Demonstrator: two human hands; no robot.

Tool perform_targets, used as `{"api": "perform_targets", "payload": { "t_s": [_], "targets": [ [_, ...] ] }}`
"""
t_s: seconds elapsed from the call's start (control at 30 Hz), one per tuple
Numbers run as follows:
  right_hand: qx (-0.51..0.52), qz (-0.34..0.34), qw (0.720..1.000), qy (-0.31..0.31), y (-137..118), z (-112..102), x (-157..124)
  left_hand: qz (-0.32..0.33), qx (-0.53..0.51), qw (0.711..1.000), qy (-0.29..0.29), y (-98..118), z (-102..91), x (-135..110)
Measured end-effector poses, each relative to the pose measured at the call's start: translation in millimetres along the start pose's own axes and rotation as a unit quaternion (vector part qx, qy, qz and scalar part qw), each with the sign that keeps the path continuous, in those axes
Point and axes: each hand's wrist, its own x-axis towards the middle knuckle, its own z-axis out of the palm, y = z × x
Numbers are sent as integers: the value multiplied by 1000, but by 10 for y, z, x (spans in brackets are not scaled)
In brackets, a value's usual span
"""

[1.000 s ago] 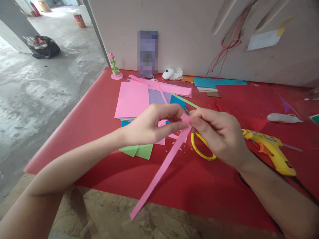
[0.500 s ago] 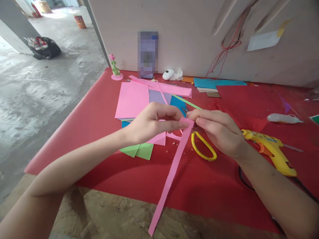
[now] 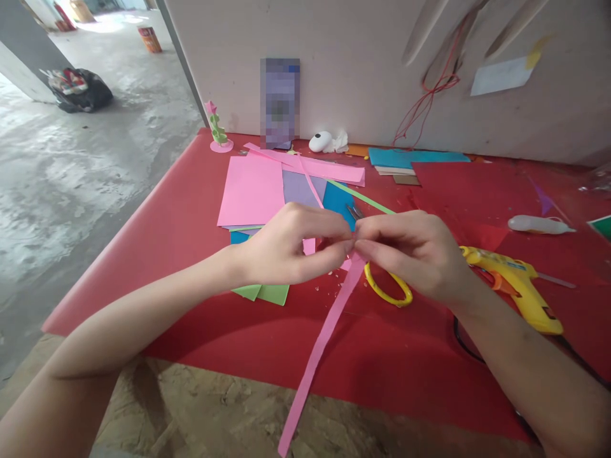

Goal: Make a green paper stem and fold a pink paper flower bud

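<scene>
Between my two hands is the top end of a long pink paper strip (image 3: 321,346), which hangs down past the table's front edge. My left hand (image 3: 298,245) pinches that end from the left, thumb and fingers together. From the right, my right hand (image 3: 410,251) pinches the same end, its fingertips almost touching the left ones. The fingertips hide the very top of the strip. Just below my right hand lie scissors with a yellow handle (image 3: 389,292), partly covered; their metal part shows above the fingers.
Pink sheets (image 3: 251,191), green paper (image 3: 274,294) and a blue sheet (image 3: 340,202) lie on the red table (image 3: 191,280). A yellow glue gun (image 3: 529,289) is at right, with a white tube (image 3: 539,224) behind. A paper flower (image 3: 217,127) and a phone (image 3: 280,105) stand at the back.
My right hand has closed its thumb and fingers on the strip's top end, which showed between the hands before. The left fingertips have moved slightly down.
</scene>
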Motion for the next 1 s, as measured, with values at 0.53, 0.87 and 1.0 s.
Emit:
{"api": "perform_targets", "payload": {
  "t_s": [0.53, 0.87, 1.0],
  "targets": [
    [106, 63, 992, 3, -11, 4, -3, -97, -235, 966, -42, -26, 59, -24],
    [79, 66, 995, -3, -69, -12, 11, -114, -312, 943, -22, -25, 84, -38],
    [82, 73, 994, -4, -70, -17, -1, -128, -308, 943, -14, -16, 98, -31]
  ]
}}
